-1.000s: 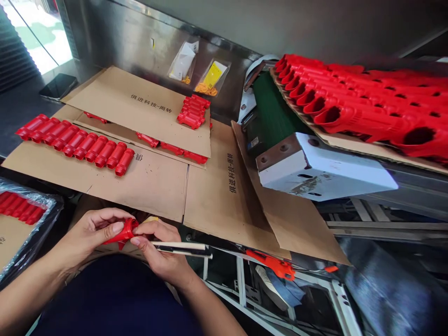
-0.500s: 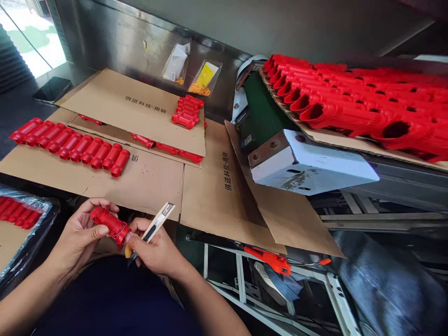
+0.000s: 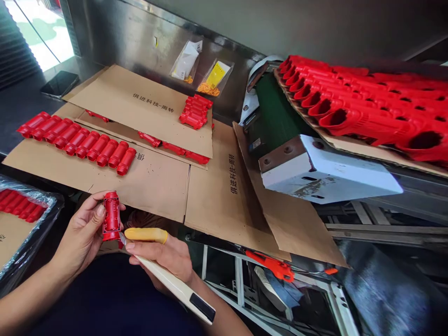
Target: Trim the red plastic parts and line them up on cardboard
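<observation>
My left hand (image 3: 83, 233) is closed around a red plastic part (image 3: 112, 215), held upright with its inner, detailed side showing. Gripped in my right hand (image 3: 168, 254) is a utility knife (image 3: 178, 289) with a white handle; its blade tip is at the lower end of the red part. A yellow finger cover (image 3: 146, 234) sits on one finger of that hand. Beyond my hands, a row of red parts (image 3: 89, 142) lies on a cardboard sheet (image 3: 161, 191). Several more red parts (image 3: 195, 111) rest in a small cluster on the upper cardboard (image 3: 122, 88).
Red parts fill a cardboard layer (image 3: 350, 144) above a green conveyor (image 3: 276, 107) at the right. A phone (image 3: 60, 84), two small bags (image 3: 217, 77), a plastic-lined box (image 3: 52, 214) and an orange-handled tool (image 3: 271, 265) lie around.
The red part has been turned upright in my left hand. My right hand has rotated the knife, so its handle now points down to the right and its blade meets the part's lower end.
</observation>
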Demonstrator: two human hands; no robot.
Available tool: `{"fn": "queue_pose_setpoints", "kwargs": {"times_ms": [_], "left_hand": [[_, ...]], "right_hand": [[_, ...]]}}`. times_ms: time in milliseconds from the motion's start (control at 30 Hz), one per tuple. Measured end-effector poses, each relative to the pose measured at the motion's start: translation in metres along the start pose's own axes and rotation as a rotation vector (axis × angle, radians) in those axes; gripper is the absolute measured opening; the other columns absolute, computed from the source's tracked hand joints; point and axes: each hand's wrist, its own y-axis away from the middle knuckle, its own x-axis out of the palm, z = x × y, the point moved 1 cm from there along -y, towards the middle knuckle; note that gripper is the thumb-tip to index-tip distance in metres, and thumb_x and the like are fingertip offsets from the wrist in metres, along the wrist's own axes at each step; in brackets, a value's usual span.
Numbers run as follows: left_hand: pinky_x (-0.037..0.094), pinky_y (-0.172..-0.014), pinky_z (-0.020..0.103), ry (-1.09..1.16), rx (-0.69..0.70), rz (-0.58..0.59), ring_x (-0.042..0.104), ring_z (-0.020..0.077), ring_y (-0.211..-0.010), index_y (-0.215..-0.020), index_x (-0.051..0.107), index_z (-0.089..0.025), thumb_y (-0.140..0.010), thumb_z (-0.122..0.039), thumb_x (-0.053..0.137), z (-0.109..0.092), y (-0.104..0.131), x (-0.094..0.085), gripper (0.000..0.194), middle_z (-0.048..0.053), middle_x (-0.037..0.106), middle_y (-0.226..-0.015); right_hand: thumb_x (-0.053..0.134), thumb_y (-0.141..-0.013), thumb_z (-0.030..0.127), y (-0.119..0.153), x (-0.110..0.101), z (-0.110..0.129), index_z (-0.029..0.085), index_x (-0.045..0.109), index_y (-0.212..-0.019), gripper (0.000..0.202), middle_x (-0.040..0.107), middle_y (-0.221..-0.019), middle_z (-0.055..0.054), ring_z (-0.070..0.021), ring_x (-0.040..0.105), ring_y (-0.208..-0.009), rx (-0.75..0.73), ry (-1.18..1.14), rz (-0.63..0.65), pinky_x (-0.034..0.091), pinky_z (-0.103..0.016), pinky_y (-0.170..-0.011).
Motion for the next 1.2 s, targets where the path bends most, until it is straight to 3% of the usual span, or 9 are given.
{"fn": "queue_pose_setpoints", "kwargs": {"times_ms": [167,800,967,1200], "left_hand": [[0.065,-0.065,0.024,-0.029,0.015,-0.034,0.075,0.0166,-0.073,-0.115,0.081,-0.024,-0.08,-0.046,0.096,0.001,0.001,0.003,0.045,0.011,0.085,-0.1],[0.065,-0.067,0.024,-0.021,-0.025,-0.046,0.075,0.0189,-0.081,-0.114,0.082,-0.022,-0.078,-0.045,0.097,-0.003,0.002,0.007,0.045,0.012,0.084,-0.099],[0.065,-0.068,0.025,-0.023,-0.06,-0.073,0.075,0.0184,-0.079,-0.111,0.082,-0.021,-0.074,-0.046,0.1,-0.002,0.001,0.007,0.049,0.011,0.083,-0.097],[0.065,-0.065,0.025,0.009,-0.116,-0.074,0.075,0.0169,-0.073,-0.108,0.08,-0.018,-0.074,-0.046,0.1,-0.001,0.001,0.009,0.048,0.008,0.081,-0.092]], "right_hand": [[0.071,-0.105,0.016,-0.003,0.009,-0.009,0.018,0.077,-0.125,0.021,0.084,-0.111,-0.012,-0.0199,0.08,-0.093,-0.045,-0.027,-0.035,0.072,-0.034,-0.084],[0.072,-0.105,0.017,-0.002,0.011,-0.009,0.017,0.077,-0.119,0.015,0.084,-0.108,-0.011,-0.0175,0.078,-0.094,0.01,-0.079,-0.05,0.067,-0.03,-0.084],[0.07,-0.107,0.018,-0.006,0.007,-0.01,0.016,0.074,-0.115,0.01,0.084,-0.109,-0.01,-0.017,0.078,-0.097,0.038,-0.049,0.018,0.068,-0.031,-0.088],[0.06,-0.11,0.017,-0.008,0.007,-0.015,0.019,0.07,-0.121,0.015,0.084,-0.106,-0.008,-0.0206,0.077,-0.091,-0.216,0.253,0.122,0.07,-0.034,-0.084]]}}
